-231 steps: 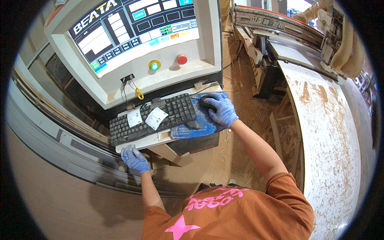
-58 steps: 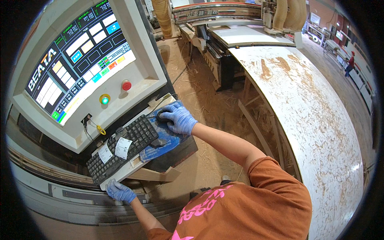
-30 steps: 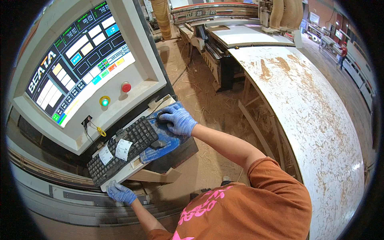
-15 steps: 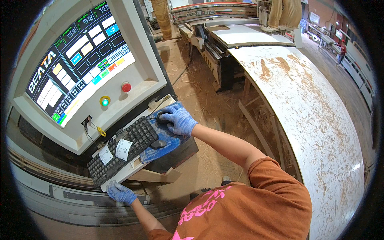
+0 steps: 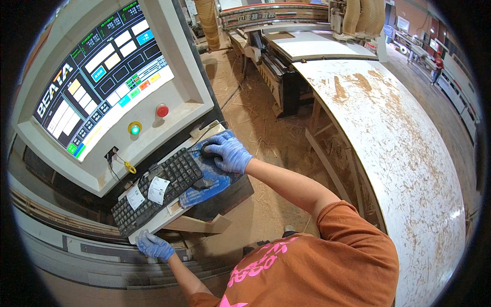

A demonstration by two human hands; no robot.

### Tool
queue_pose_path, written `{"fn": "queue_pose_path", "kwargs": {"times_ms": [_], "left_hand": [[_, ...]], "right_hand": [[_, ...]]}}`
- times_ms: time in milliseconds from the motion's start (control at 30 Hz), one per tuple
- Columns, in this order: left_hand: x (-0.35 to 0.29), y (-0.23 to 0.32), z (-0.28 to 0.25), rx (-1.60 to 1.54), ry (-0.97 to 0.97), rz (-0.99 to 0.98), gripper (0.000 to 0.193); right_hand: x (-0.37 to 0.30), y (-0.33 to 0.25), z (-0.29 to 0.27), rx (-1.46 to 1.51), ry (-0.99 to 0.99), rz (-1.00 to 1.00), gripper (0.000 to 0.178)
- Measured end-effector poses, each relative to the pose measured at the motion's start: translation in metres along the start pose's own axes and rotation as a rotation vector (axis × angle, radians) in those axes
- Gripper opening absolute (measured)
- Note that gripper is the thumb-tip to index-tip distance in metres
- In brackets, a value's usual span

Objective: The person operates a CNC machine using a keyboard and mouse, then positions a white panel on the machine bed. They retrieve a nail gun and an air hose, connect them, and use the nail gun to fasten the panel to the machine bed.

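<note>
My right hand [image 5: 231, 152], in a blue glove, is closed over a black computer mouse [image 5: 207, 152] on a blue mouse pad [image 5: 208, 190]. My left hand [image 5: 155, 246], gloved alike, rests against the near left corner of the white keyboard shelf [image 5: 162, 219]; its fingers bend at the edge and their grip is partly hidden. Between the hands lies a black keyboard [image 5: 179, 174], with two white paper labels [image 5: 158, 190] on its keys. Above the shelf stands a machine control panel with a lit screen [image 5: 102, 77], a red push button [image 5: 162, 110] and a green-lit button [image 5: 134, 128].
A long white board [image 5: 388, 138] strewn with wood chips stretches along the right. Behind it stands a cutting machine [image 5: 276, 18] with tan ribbed hoses [image 5: 363, 18]. Sawdust covers the floor [image 5: 255, 123]. A person [image 5: 438, 67] in red stands far right.
</note>
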State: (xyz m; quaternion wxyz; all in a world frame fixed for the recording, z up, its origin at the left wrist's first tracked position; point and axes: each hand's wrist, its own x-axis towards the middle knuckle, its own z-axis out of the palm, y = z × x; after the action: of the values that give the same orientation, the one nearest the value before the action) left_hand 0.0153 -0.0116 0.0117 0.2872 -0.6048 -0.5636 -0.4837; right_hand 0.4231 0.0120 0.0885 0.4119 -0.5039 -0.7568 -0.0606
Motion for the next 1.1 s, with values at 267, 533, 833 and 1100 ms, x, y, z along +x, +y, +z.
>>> {"fn": "queue_pose_path", "kwargs": {"times_ms": [267, 533, 833, 1100], "left_hand": [[-0.002, -0.006, 0.003, 0.005, 0.002, 0.014, 0.032], [-0.002, -0.005, 0.002, -0.011, 0.006, 0.016, 0.033], [-0.005, -0.01, 0.005, -0.002, -0.003, -0.011, 0.036], [-0.002, -0.006, 0.004, -0.008, 0.005, 0.022, 0.032]], "right_hand": [[0.0, 0.0, 0.0, -0.002, 0.01, -0.013, 0.039], [0.001, 0.001, 0.0, -0.001, 0.0, -0.011, 0.039], [0.001, 0.001, 0.0, -0.006, 0.005, -0.008, 0.039], [0.0, 0.002, 0.002, 0.009, 0.011, -0.012, 0.037]]}}
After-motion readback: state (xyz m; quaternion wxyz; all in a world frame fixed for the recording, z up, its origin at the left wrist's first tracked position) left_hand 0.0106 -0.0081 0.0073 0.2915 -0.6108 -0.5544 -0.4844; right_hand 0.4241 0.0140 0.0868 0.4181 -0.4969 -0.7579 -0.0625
